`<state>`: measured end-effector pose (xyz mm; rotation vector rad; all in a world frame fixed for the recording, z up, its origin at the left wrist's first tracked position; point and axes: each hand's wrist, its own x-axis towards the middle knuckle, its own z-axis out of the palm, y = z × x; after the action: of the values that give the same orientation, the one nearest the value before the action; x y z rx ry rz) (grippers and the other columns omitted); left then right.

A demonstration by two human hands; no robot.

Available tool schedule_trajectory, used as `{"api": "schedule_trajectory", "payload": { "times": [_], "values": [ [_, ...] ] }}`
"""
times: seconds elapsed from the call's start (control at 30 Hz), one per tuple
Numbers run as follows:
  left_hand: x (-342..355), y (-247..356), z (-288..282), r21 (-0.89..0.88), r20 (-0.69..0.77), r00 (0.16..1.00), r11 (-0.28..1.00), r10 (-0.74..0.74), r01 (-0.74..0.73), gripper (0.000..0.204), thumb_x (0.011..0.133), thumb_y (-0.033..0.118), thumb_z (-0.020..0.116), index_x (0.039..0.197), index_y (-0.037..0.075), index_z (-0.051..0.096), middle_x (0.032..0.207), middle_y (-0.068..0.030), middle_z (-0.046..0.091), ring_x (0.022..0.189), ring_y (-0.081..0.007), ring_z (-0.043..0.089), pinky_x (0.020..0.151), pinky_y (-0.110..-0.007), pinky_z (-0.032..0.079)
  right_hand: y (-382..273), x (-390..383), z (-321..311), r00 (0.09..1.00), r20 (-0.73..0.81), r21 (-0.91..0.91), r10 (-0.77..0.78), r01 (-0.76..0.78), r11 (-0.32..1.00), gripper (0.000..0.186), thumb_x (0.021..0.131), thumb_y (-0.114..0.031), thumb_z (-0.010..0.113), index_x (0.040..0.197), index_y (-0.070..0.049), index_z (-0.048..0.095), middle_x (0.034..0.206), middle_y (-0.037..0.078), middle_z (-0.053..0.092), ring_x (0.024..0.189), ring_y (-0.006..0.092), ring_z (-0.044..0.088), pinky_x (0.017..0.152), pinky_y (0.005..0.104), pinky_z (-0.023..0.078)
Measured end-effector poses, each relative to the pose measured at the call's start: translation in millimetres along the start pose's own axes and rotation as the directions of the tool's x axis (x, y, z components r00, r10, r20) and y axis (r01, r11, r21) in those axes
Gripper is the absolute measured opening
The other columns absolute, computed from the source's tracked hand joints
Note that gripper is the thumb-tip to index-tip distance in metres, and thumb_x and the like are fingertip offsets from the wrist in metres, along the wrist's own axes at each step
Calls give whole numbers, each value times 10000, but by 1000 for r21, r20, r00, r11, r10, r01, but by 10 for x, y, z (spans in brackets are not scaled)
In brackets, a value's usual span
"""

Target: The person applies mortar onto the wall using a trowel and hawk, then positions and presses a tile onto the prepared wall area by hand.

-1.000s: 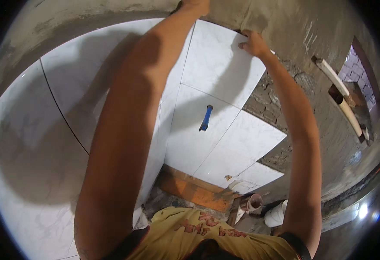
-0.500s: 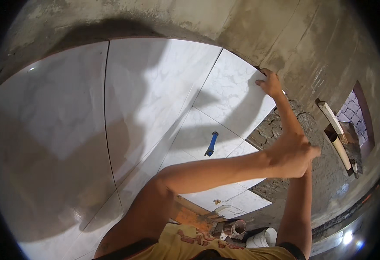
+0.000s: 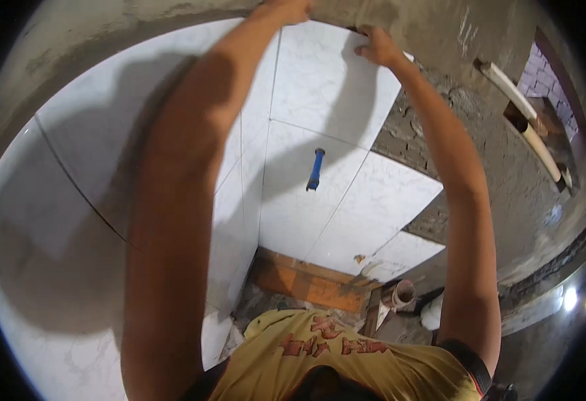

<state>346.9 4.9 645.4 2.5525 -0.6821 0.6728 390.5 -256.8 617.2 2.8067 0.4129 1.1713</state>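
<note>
A white marbled wall tile [image 3: 319, 73] stands in the top row, beside the wall's corner. My right hand [image 3: 380, 48] grips its top edge near the right end, fingers hooked over the edge and thumb against the front face. At the upper left end of the same tile is my left hand [image 3: 289, 10]. Its fingers are blurred and partly cut off by the frame's edge, so their grip is unclear. Below the tile, a blue pipe stub [image 3: 315, 170] sticks out of a hole in another white tile [image 3: 293, 200].
Rough grey mortar [image 3: 433, 100] covers the wall right of the tiles. White tiles [image 3: 105, 167] line the left wall. A wooden strip [image 3: 510, 90] and a tan pipe piece [image 3: 540, 154] lie by a brick-patterned opening [image 3: 547, 83]. Below are an orange board [image 3: 306, 291] and a bucket [image 3: 400, 294].
My left hand has moved up from beside my right forearm to the tile's upper left end. My right hand stays on the top edge. The view has shifted.
</note>
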Motion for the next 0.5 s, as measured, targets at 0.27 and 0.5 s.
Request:
{"api": "schedule_trajectory", "payload": {
  "times": [0.27, 0.5],
  "values": [
    [105, -341, 19, 213, -21, 1000, 977, 5, 0, 206, 965, 60, 618, 1141, -19, 691, 1073, -166, 713, 965, -275, 672, 828, -408, 538, -656, -51, -164, 952, 222, 182, 212, -254, 950, 617, 881, -64, 717, 1437, 39, 471, 1456, 233, 506, 1361, 355, 481, 1131, 445, 417],
    [-95, -35, -92, 233, 41, 998, 971, -54, 43, 195, 958, 65, 633, 1123, -19, 692, 1036, -151, 715, 944, -262, 669, 814, -385, 536, -541, -61, -159, 956, 213, 94, 200, -224, 970, 579, 876, -57, 702, 1414, 30, 505, 1428, 228, 540, 1333, 360, 510, 1111, 445, 439]
  ]
}}
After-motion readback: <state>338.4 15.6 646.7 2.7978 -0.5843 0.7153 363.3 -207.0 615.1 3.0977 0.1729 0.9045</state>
